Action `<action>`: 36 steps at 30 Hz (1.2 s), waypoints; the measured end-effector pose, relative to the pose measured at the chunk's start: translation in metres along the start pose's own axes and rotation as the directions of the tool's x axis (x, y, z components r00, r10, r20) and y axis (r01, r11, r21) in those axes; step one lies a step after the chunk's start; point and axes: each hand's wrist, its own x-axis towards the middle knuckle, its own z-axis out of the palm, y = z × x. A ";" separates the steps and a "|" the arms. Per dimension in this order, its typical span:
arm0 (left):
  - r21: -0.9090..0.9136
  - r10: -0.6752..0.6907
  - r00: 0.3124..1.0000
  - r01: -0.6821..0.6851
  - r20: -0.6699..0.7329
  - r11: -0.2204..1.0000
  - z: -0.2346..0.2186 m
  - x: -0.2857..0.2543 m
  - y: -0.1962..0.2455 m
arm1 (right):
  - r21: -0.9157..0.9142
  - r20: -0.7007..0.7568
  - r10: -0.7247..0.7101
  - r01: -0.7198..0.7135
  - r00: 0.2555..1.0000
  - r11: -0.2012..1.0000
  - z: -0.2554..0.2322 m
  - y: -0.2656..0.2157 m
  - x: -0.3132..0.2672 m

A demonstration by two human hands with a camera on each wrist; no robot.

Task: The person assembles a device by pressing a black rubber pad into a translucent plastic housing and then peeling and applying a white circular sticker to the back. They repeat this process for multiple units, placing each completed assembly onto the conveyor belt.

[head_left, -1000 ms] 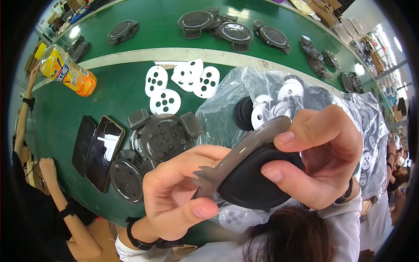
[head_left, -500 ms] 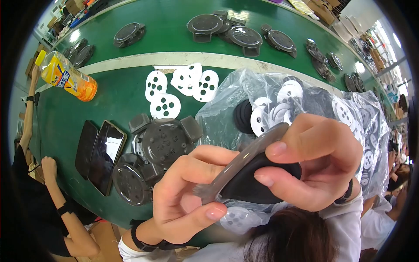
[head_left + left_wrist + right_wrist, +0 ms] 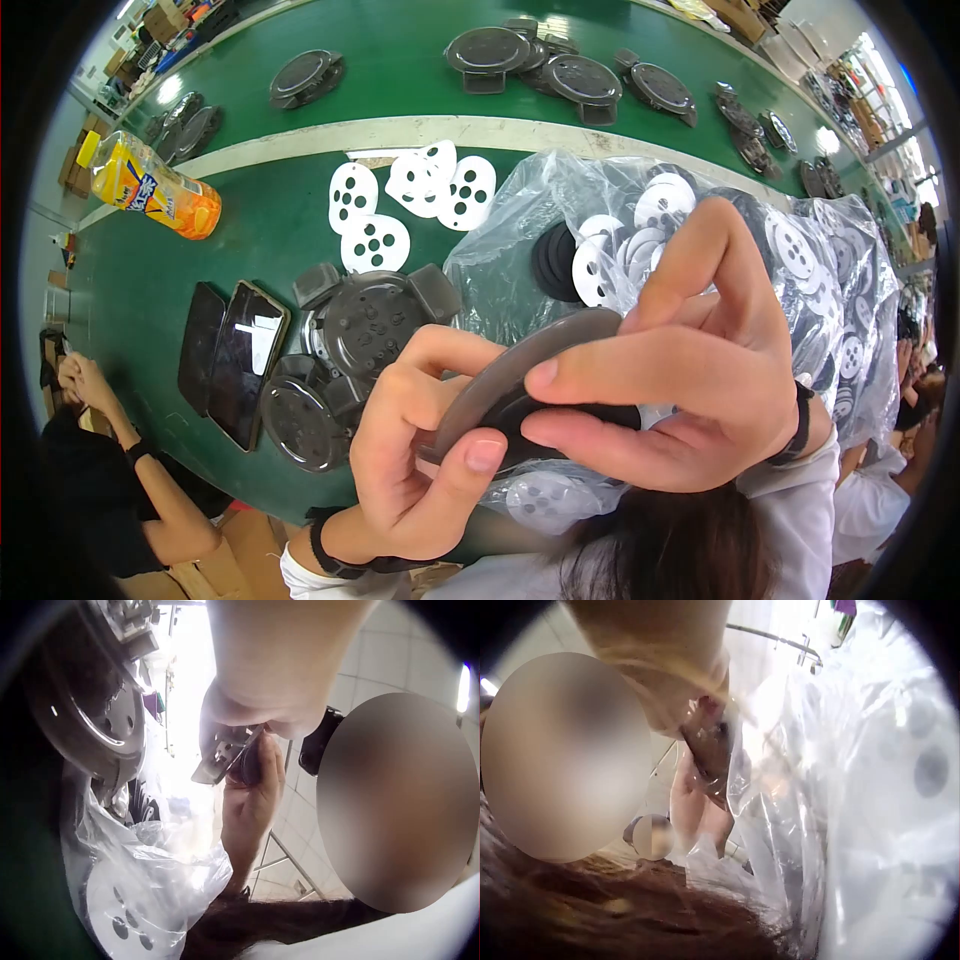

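Observation:
In the head view, my left hand (image 3: 420,450) grips a translucent dark grey round plastic cover (image 3: 530,350) by its left edge, thumb in front and fingers behind. The cover is held tilted above the table. Against its near face lies a black round pad (image 3: 508,412), partly hidden by my right hand (image 3: 700,380). That hand's thumb and forefinger pinch at the pad near the cover's middle, while another finger reaches the far rim. The grey cover (image 3: 217,757) also shows between both hands in the left wrist view, and as a dark shiny piece in the right wrist view.
Beyond my hands lies a clear plastic bag (image 3: 510,235) with white and black discs. Several white perforated discs (image 3: 375,243), stacked grey covers (image 3: 375,325), two phones (image 3: 240,365) and a drink bottle (image 3: 150,190) are on the green table. More covers (image 3: 585,80) sit behind the pale strip.
My right hand has shifted left along the cover, its forefinger now stretched across the front. The cover has dropped slightly and shows less of the black pad. At left, another person's hands have come together.

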 end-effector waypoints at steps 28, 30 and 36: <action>-0.167 -0.203 0.930 0.158 -0.306 0.973 0.011 -0.001 0.002 | 0.247 0.044 0.309 -0.310 0.950 0.918 0.001 -0.004 0.001; -0.187 -0.211 0.930 0.159 -0.301 0.969 0.012 0.000 0.002 | 0.237 0.047 0.293 -0.295 0.955 0.926 0.001 -0.003 0.001; -0.177 -0.181 0.942 0.135 -0.282 0.975 0.012 -0.002 -0.001 | 0.204 0.062 0.265 -0.272 0.962 0.940 0.000 -0.002 0.000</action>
